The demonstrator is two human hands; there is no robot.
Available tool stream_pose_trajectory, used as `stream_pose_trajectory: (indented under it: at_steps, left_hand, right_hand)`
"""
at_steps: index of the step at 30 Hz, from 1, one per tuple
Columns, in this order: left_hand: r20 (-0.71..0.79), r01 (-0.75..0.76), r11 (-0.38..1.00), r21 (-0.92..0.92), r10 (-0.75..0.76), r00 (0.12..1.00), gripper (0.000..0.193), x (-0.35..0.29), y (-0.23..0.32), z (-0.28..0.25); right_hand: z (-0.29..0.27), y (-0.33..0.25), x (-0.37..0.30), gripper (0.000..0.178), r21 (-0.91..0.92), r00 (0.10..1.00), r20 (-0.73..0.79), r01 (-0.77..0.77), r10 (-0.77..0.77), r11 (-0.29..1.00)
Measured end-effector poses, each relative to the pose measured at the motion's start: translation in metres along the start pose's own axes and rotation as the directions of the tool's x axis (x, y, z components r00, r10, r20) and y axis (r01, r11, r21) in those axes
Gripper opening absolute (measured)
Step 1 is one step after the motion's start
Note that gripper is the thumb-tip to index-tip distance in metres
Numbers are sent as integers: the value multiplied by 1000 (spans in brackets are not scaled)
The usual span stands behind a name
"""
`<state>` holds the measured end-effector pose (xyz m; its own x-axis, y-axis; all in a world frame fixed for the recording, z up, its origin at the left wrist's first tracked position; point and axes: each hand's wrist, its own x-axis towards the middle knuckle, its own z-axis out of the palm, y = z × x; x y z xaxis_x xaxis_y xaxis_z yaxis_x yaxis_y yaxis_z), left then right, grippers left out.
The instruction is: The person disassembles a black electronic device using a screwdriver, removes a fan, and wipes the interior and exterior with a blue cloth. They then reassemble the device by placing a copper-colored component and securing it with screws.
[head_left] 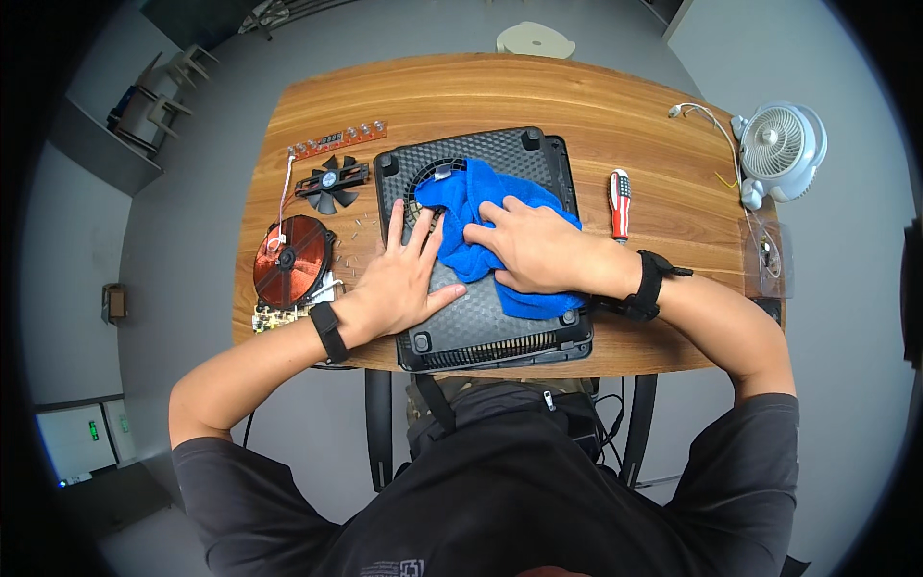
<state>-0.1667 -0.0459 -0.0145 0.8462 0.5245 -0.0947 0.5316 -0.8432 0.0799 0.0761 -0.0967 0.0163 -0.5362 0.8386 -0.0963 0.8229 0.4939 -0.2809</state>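
So the blue cloth (471,207) is lying bunched on top of the black casing (481,329), partly covering the round vent (413,209), and this is looking like a wipe-down to me. The right hand (538,245) is pressing on the cloth, fingers bent and a bit parted; I can't tell if they're pinching a fold. The left hand (399,284) is bracing the casing, fingers spread, tips reaching the vent's near side. Good setup imo: I'd be keeping that brace firm, folding the cloth into a flat pad and going light around the vent so nothing's snagging. Also worth watching the loose screws (357,223) (I think they're screws, they're tiny) just beside the left hand. The right palm is hiding the cloth's middle, and the cloth is hiding part of the vent. Further left, the forearm is partly covering the circuit board (279,317) by the coil (288,260).
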Motion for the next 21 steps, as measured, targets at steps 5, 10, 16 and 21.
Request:
stream_pose_trajectory:
  at_steps: [5, 10, 16, 21]
  left_hand:
    - [-5, 19, 999, -46, -19, 1000, 91, 1, 0, 1]
    - [-46, 0, 999, -47, -2, 999, 89, 0, 0, 2]
    - [-24, 8, 998, -56, -9, 1000, 90, -1, -2, 2]
    - [-11, -5, 999, -44, 5, 1000, 87, -3, -7, 7]
  right_hand:
    - [-2, 1, -1, 60, 23, 1000, -4, -4, 4, 1000]
    - [-5, -1, 0, 57, 5, 1000, 9, -7, 7, 1000]
    - [-6, -1, 0, 55, 3, 999, 49, 5, -5, 1000]
    - [-2, -29, -18, 54, -31, 996, 86, 40, -37, 999]
